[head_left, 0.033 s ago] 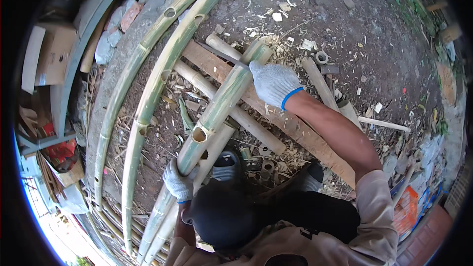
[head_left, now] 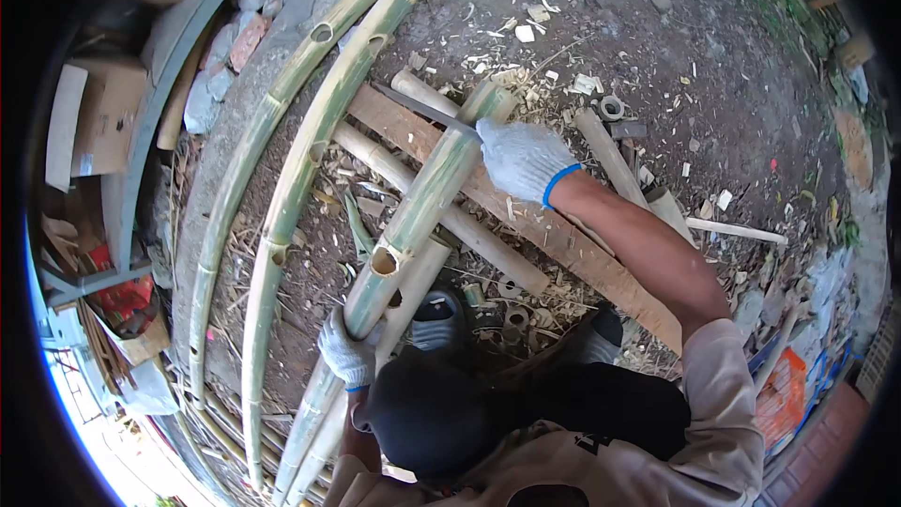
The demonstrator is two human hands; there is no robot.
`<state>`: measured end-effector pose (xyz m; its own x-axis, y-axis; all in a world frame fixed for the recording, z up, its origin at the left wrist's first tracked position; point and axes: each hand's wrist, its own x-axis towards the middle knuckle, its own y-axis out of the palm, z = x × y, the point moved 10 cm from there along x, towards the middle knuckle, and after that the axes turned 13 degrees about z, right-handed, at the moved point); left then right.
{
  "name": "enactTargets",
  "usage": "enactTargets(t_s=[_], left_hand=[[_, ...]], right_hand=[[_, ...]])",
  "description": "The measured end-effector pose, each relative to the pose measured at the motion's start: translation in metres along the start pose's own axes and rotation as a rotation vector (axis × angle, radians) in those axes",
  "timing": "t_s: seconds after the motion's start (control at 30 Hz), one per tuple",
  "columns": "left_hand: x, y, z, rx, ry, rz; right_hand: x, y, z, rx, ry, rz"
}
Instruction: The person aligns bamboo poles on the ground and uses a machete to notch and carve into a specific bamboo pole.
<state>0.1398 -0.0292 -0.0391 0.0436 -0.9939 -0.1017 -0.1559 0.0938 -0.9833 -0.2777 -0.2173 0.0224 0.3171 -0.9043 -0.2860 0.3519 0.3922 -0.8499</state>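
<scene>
A long green bamboo pole (head_left: 422, 195) slants across the middle, with a round hole cut in its side. My left hand (head_left: 347, 349), in a grey knitted glove, is wrapped round the pole below that hole. Near its far end, my gloved right hand (head_left: 524, 161) is closed on a machete, its handle hidden in the fist. The dark machete blade (head_left: 418, 105) lies across the top of the pole, pointing left. Under the pole are a brown wooden plank (head_left: 563, 249) and a thinner bamboo pole (head_left: 479, 242) set crosswise.
Two long bamboo poles with cut holes, an inner one (head_left: 314, 145) and an outer one (head_left: 249, 155), lie on the left. Wood chips (head_left: 524, 33) litter the dirt. Bamboo offcuts (head_left: 610, 155) lie right of the plank. Cardboard boxes (head_left: 111, 117) stand at far left.
The whole view has shifted slightly. Both hands keep their grip, and the blade stays across the pole.
</scene>
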Motion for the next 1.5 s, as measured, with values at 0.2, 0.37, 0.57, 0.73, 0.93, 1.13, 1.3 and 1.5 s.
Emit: enactTargets(t_s=[0.2, 0.37, 0.57, 0.73, 0.93, 1.13, 1.3, 1.5], left_hand=[[0.011, -0.015, -0.012, -0.138, 0.049, 0.107], [0.048, 0.011, 0.025, -0.426, -0.069, 0.570], [0.077, 0.053, 0.078, -0.897, -0.097, 1.006], [0.088, 0.068, 0.108, -0.845, -0.165, 1.205], [0.096, 0.079, 0.125, -0.745, -0.148, 1.192], [0.093, 0.073, 0.116, -0.738, -0.185, 1.289], [0.093, 0.066, 0.099, -0.798, -0.168, 1.204], [0.094, 0.055, 0.103, -0.676, -0.148, 1.037]], right_hand=[[-0.076, -0.002, -0.034, 0.108, 0.088, -0.167], [-0.114, 0.025, -0.043, 0.139, 0.145, -0.235], [-0.089, 0.043, -0.020, 0.005, 0.035, -0.199], [-0.060, 0.040, 0.002, -0.094, -0.013, -0.182], [-0.039, 0.057, 0.003, -0.007, 0.031, -0.030], [-0.037, 0.059, 0.008, -0.013, 0.075, -0.030], [-0.032, 0.061, 0.004, 0.036, 0.096, 0.028], [-0.030, 0.059, 0.007, 0.088, 0.133, 0.105]])
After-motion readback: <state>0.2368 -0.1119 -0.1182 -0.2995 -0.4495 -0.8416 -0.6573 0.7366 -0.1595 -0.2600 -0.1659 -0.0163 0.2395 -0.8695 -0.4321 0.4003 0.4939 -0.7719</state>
